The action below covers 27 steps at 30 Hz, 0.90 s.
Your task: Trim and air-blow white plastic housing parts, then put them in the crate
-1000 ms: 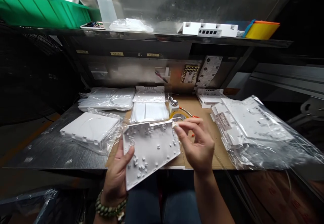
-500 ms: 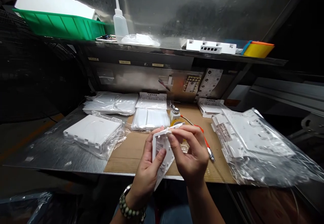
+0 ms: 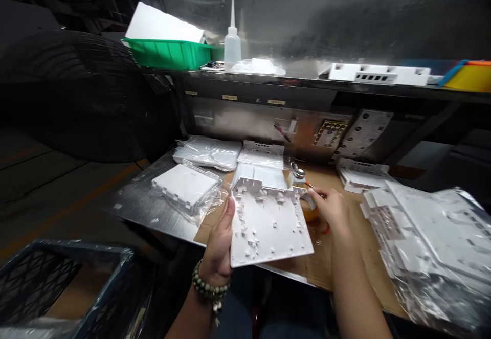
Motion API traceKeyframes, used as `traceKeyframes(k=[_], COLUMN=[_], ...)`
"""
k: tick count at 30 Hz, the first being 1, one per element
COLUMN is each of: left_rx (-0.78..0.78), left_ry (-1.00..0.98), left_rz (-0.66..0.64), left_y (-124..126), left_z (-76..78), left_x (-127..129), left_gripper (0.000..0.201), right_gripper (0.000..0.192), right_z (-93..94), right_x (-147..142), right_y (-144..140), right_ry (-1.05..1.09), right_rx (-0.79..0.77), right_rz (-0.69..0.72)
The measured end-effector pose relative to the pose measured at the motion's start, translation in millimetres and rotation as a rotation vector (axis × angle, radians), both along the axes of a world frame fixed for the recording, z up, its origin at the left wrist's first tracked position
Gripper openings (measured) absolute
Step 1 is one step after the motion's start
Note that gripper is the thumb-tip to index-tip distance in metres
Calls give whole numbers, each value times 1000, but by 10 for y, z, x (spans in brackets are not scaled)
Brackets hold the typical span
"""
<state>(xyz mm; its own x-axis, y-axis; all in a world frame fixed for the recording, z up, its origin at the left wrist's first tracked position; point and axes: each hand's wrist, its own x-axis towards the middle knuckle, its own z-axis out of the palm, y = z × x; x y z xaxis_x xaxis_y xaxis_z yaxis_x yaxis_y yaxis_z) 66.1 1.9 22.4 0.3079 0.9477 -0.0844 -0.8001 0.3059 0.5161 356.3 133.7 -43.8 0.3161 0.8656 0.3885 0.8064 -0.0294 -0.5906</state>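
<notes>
My left hand (image 3: 222,239) grips a white plastic housing panel (image 3: 274,221) by its left edge, thumb on the inner face. Small clips and posts cover that face, which is turned towards me. At the panel's upper right corner is my right hand (image 3: 332,211), fingers pinched and slightly blurred. A pale curved piece (image 3: 309,201) shows at its fingertips; whether it is held cannot be made out. Behind the panel stands a small bottle with a metal cap (image 3: 298,174), partly hidden. An orange-handled tool lies mostly hidden behind my right hand.
Bagged white panels (image 3: 429,226) are piled at the right. To the left lies a white housing (image 3: 186,183) on plastic wrap. Stacked clear bags (image 3: 209,152) lie behind it. The shelf overhead carries a green bin (image 3: 169,54) and a squeeze bottle (image 3: 232,47). A crate (image 3: 111,277) stands lower left.
The panel has turned from nearly edge-on to showing its inner face. My right hand has moved right to its upper right corner. The camera view has swung left.
</notes>
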Motion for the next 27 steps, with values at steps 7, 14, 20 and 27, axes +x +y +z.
traceKeyframes(k=[7, 14, 20, 27], left_rx=[52, 106, 199, 152], left_ry=[-108, -134, -194, -182], left_rz=[-72, -100, -147, -95], left_y=[-47, -62, -29, -121], left_z=[33, -32, -196, -410], left_x=[-375, -649, -757, -869], left_gripper=[75, 81, 81, 83], right_gripper=[50, 48, 56, 43], right_z=[-352, -449, -733, -555], right_x=[94, 905, 973, 1032], right_y=[38, -429, -609, -602], right_ry=[-195, -246, -95, 273], right_rx=[-177, -300, -435, -312], right_rz=[59, -143, -191, -194])
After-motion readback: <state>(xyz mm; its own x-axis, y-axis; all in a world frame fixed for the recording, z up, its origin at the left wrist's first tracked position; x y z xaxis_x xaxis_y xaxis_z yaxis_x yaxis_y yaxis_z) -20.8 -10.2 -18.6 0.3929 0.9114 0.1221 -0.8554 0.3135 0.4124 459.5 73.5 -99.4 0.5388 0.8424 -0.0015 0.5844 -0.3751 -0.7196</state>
